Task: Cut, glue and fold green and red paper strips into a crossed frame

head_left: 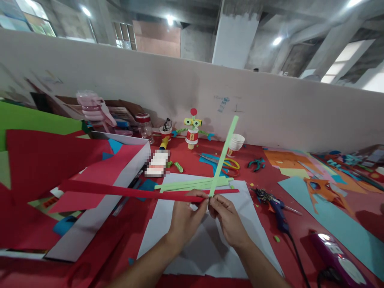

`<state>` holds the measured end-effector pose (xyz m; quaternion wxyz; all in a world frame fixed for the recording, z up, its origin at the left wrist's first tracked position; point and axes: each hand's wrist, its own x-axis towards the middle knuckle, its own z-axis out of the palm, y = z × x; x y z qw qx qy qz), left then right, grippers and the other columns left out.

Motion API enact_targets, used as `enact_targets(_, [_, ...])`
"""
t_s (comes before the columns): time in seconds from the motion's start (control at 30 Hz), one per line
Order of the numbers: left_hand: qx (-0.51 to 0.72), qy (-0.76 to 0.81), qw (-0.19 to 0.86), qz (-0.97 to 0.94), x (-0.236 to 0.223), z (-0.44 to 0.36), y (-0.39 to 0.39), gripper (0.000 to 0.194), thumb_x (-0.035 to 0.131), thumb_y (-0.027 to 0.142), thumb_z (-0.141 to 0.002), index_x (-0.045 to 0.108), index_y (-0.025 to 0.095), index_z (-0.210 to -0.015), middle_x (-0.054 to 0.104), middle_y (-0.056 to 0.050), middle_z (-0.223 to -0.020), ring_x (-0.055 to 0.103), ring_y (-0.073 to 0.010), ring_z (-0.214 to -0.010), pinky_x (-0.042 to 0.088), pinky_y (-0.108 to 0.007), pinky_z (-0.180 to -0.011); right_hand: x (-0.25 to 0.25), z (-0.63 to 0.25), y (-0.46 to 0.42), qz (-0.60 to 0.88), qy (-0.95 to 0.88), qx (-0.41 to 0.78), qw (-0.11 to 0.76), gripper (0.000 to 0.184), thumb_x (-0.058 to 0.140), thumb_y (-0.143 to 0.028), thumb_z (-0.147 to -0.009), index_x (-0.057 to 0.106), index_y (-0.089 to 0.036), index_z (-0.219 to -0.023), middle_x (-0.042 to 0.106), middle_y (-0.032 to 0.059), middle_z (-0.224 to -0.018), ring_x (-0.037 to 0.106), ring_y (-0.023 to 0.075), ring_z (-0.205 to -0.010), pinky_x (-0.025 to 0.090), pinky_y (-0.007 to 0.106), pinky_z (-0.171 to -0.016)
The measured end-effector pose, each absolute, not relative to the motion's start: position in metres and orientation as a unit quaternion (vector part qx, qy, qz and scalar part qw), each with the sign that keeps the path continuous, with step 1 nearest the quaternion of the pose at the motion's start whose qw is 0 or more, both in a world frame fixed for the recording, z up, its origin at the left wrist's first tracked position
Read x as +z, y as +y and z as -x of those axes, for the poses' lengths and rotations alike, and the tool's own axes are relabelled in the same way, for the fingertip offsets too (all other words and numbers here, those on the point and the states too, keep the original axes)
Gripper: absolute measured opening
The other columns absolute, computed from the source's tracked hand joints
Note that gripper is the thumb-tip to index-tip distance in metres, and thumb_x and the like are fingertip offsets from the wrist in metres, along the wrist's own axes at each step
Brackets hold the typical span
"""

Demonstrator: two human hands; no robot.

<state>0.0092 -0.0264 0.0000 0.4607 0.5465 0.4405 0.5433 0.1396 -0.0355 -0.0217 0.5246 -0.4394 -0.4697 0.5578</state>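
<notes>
The red strip (129, 191) and pale green strip (223, 156), their ends meeting at an angle above the white sheet (195, 256). The left hand (186, 218), closed, pinches the red strip; the right hand (227, 216), likewise closed, pinches the pale green strip's foot. Beyond: further green strips (192, 185) (loosely piled), then a cup figure (192, 137); rightward, a glue gun (279, 215) on the red table (258, 150).

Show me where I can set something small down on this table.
The white sheet is bare from the left hand and right hand to its near edge. A narrower patch of red tabletop lies between sheet and glue gun cord, bar a green scrap. Crowded: beyond the hands, with green strips, and left, at the paper-filled box.
</notes>
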Motion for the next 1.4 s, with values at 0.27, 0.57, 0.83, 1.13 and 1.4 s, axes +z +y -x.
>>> enact_targets(0.27, [0.541, 0.433, 0.567, -0.445, -0.011, -0.011, -0.019, 0.006, 0.067, 0.022, -0.068, 0.063, 0.017, -0.07, 0.062, 0.001, -0.061, 0.057, -0.0139, -0.061, 0.046, -0.025, -0.059, -0.022, -0.137, -0.036, 0.494, -0.479, 0.501, 0.524, 0.026, 0.061, -0.042, -0.082, 0.056, -0.02, -0.07, 0.045, -0.0055, -0.059, 0.039, 0.0096, -0.055, 0.03, 0.024, -0.052])
enact_targets(0.57, [0.562, 0.424, 0.342, -0.622, -0.017, -0.01, -0.027, 0.009, 0.058, 0.02, -0.081, 0.066, 0.02, -0.08, 0.069, -0.002, -0.078, 0.062, -0.0149, -0.075, 0.049, -0.026, -0.07, -0.024, -0.14, -0.037, 0.476, -0.47, 0.486, 0.562, 0.019, 0.065, -0.037, -0.081, 0.064, -0.019, -0.075, 0.058, -0.0021, -0.064, 0.049, 0.0107, -0.06, 0.038, 0.024, -0.058])
enact_targets(0.83, [0.511, 0.422, 0.519, -0.539, -0.012, -0.011, -0.021, 0.005, 0.063, 0.022, -0.075, 0.064, 0.019, -0.078, 0.065, -0.001, -0.069, 0.061, -0.0149, -0.064, 0.05, -0.027, -0.063, -0.022, -0.139, -0.035, 0.481, -0.446, 0.5, 0.566, 0.022, 0.066, -0.039, -0.08, 0.062, -0.018, -0.072, 0.057, -0.0015, -0.064, 0.048, 0.0112, -0.06, 0.037, 0.024, -0.057])
enact_targets(1.13, [0.526, 0.394, 0.653, -0.377, -0.007, -0.01, -0.018, 0.012, 0.07, 0.017, -0.062, 0.063, 0.015, -0.071, 0.063, 0.0, -0.06, 0.058, -0.0126, -0.059, 0.047, -0.025, -0.06, -0.021, -0.137, -0.035, 0.446, -0.407, 0.555, 0.572, 0.024, 0.062, -0.041, -0.082, 0.067, -0.018, -0.078, 0.063, 0.0016, -0.067, 0.055, 0.0135, -0.063, 0.04, 0.026, -0.059])
enact_targets(1.4, [0.496, 0.396, 0.685, -0.357, -0.002, -0.005, -0.015, 0.014, 0.074, 0.02, -0.063, 0.067, 0.014, -0.073, 0.067, -0.002, -0.066, 0.061, -0.0125, -0.063, 0.047, -0.023, -0.063, -0.017, -0.137, -0.035, 0.417, -0.39, 0.583, 0.578, 0.02, 0.067, -0.038, -0.077, 0.069, -0.018, -0.08, 0.064, 0.0012, -0.07, 0.056, 0.0125, -0.065, 0.042, 0.026, -0.062])
